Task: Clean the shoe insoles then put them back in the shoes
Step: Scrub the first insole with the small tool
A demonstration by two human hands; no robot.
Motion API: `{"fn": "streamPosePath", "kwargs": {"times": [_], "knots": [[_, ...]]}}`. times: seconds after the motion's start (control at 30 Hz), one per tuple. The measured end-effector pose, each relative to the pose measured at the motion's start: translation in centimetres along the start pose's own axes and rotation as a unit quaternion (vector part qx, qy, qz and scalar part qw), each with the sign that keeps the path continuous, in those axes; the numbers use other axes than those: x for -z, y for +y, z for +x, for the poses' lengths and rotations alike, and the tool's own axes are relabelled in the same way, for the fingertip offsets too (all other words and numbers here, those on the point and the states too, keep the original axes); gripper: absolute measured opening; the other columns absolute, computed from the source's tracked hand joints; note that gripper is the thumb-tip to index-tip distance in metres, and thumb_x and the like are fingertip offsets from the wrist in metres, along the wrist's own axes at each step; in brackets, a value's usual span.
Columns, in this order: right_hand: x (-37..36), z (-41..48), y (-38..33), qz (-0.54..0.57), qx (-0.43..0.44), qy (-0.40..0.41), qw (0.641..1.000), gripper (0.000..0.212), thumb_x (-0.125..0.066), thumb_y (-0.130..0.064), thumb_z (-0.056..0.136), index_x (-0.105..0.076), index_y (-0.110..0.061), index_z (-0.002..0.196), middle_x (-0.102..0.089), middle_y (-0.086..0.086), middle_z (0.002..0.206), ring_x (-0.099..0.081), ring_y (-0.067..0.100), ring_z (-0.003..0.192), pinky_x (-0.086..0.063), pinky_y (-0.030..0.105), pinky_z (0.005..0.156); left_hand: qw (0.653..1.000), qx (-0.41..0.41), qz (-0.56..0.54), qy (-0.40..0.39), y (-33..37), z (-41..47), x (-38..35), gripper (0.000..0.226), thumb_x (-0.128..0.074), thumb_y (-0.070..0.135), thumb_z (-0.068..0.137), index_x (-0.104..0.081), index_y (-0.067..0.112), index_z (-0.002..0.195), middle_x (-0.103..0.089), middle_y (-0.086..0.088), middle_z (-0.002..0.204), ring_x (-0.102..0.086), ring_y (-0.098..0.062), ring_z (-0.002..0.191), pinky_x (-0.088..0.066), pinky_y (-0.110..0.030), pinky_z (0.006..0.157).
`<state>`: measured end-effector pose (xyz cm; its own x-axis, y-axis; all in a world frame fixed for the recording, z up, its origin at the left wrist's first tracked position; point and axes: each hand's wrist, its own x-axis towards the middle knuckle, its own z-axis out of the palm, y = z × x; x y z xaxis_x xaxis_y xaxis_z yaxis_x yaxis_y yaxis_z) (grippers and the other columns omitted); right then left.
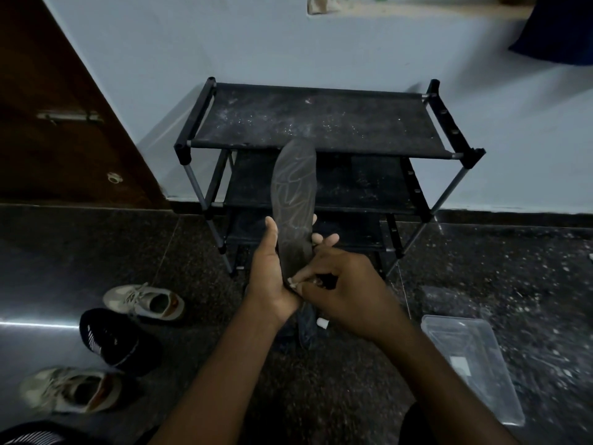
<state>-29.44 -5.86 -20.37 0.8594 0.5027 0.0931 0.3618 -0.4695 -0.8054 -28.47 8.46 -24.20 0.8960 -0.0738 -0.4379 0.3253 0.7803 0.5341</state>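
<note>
1. Left hand (272, 277) grips the dark insole (295, 194), thumb on its left edge, fingers behind.
2. Insole stands upright before the black rack (314, 123).
3. Right hand (346, 293): fingers curled at the insole's near end; whether they grip anything cannot be told.
4. Shoes (144, 301) lie near left.

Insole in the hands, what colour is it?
The insole is dark grey with pale criss-cross lines; the head view shows it.

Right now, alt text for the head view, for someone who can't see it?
The left hand grips a dark insole upright while the right hand pinches a small pale item at its heel. Behind stands a black shoe rack; three shoes lie on the floor left, a clear tub right.
</note>
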Motion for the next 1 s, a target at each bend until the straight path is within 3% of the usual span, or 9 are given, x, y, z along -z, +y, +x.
{"fn": "streamPosePath", "kwargs": {"times": [0.1, 0.2, 0.33, 0.4, 0.53, 0.7, 0.83, 0.93, 1.0], "knots": [[0.3, 0.2, 0.5, -0.023, -0.012, 0.048, 0.999, 0.012, -0.076, -0.015, 0.085, -0.082, -0.023, 0.092, -0.073, -0.009, 0.093, -0.066, 0.003, 0.094, -0.053, 0.026, 0.086, 1.000, 0.005, 0.006, -0.006, -0.2, 0.0, -0.2, 0.077, -0.034, 0.070, 0.101, -0.056, 0.010, 0.145, -0.065, -0.020, 0.110, -0.063, -0.036, 0.127, -0.053, -0.049, 0.098], [-0.6, 0.5, 0.0, -0.021, -0.002, 0.084, 0.996, 0.012, -0.075, -0.013, 0.087, -0.082, -0.020, 0.093, -0.072, -0.006, 0.091, -0.066, 0.005, 0.087, -0.047, 0.024, 0.103, 1.000, 0.015, 0.019, -0.012, -0.2, -0.3, -0.5, 0.079, -0.035, 0.073, 0.099, -0.057, 0.012, 0.144, -0.058, -0.029, 0.140, -0.064, -0.035, 0.125, -0.051, -0.048, 0.098], [-0.9, 0.3, -0.7, 0.000, 0.011, 0.040, 0.999, 0.012, -0.073, -0.011, 0.087, -0.081, -0.019, 0.093, -0.071, -0.008, 0.088, -0.067, 0.006, 0.085, -0.043, 0.007, 0.094, 1.000, 0.010, 0.019, -0.013, 0.0, -0.3, -0.2, 0.076, -0.036, 0.073, 0.098, -0.064, 0.011, 0.134, -0.073, -0.021, 0.115, -0.070, -0.032, 0.117, -0.051, -0.046, 0.099], [-0.2, 0.3, -0.5, 0.006, 0.005, 0.020, 1.000, 0.012, -0.075, -0.012, 0.085, -0.081, -0.020, 0.090, -0.072, -0.010, 0.085, -0.067, 0.005, 0.083, -0.045, 0.008, 0.091, 1.000, 0.009, 0.009, -0.015, -0.1, -0.2, -0.1, 0.076, -0.038, 0.071, 0.099, -0.062, 0.010, 0.137, -0.070, -0.019, 0.112, -0.068, -0.034, 0.120, -0.056, -0.047, 0.096], [0.1, 0.4, 0.0, 0.004, -0.014, 0.073, 0.997, 0.010, -0.076, -0.012, 0.086, -0.082, -0.019, 0.090, -0.073, -0.008, 0.087, -0.067, 0.006, 0.090, -0.039, 0.012, 0.107, 0.999, 0.017, 0.016, -0.023, -0.5, -0.2, -0.7, 0.077, -0.036, 0.070, 0.099, -0.057, 0.011, 0.144, -0.057, -0.023, 0.144, -0.062, -0.035, 0.129, -0.059, -0.045, 0.094], [-0.7, 0.4, -0.5, 0.013, -0.005, 0.086, 0.996, 0.010, -0.075, -0.014, 0.086, -0.081, -0.020, 0.091, -0.067, -0.009, 0.085, -0.064, 0.005, 0.081, -0.051, 0.017, 0.072, 0.999, 0.018, 0.033, -0.024, -0.6, -0.2, -0.6, 0.076, -0.033, 0.070, 0.100, -0.057, 0.010, 0.143, -0.066, -0.025, 0.132, -0.064, -0.032, 0.127, -0.054, -0.042, 0.098], [0.0, 0.2, -0.2, 0.000, -0.001, 0.013, 1.000, 0.006, -0.075, -0.015, 0.084, -0.079, -0.018, 0.086, -0.072, -0.007, 0.085, -0.067, 0.005, 0.083, -0.054, 0.028, 0.080, 0.999, 0.002, 0.023, -0.023, -0.3, 0.0, -0.2, 0.074, -0.036, 0.068, 0.101, -0.061, 0.009, 0.140, -0.073, -0.018, 0.110, -0.066, -0.033, 0.124, -0.056, -0.045, 0.095], [0.3, 0.3, 0.1, -0.014, -0.024, 0.057, 0.998, 0.005, -0.076, -0.014, 0.085, -0.080, -0.017, 0.087, -0.073, -0.003, 0.091, -0.063, 0.006, 0.104, -0.049, 0.023, 0.101, 0.999, 0.007, 0.029, -0.022, -0.6, 0.0, -0.5, 0.076, -0.033, 0.068, 0.102, -0.058, 0.011, 0.143, -0.066, -0.022, 0.134, -0.062, -0.034, 0.129, -0.053, -0.046, 0.098], [0.0, 0.4, -0.1, -0.018, -0.025, 0.087, 0.996, 0.007, -0.075, -0.016, 0.088, -0.081, -0.018, 0.091, -0.071, -0.005, 0.094, -0.061, 0.004, 0.106, -0.046, 0.014, 0.097, 0.999, 0.008, 0.031, -0.027, -0.6, -0.1, -0.6, 0.076, -0.032, 0.068, 0.102, -0.057, 0.010, 0.145, -0.059, -0.023, 0.143, -0.060, -0.034, 0.131, -0.056, -0.046, 0.099]]}}
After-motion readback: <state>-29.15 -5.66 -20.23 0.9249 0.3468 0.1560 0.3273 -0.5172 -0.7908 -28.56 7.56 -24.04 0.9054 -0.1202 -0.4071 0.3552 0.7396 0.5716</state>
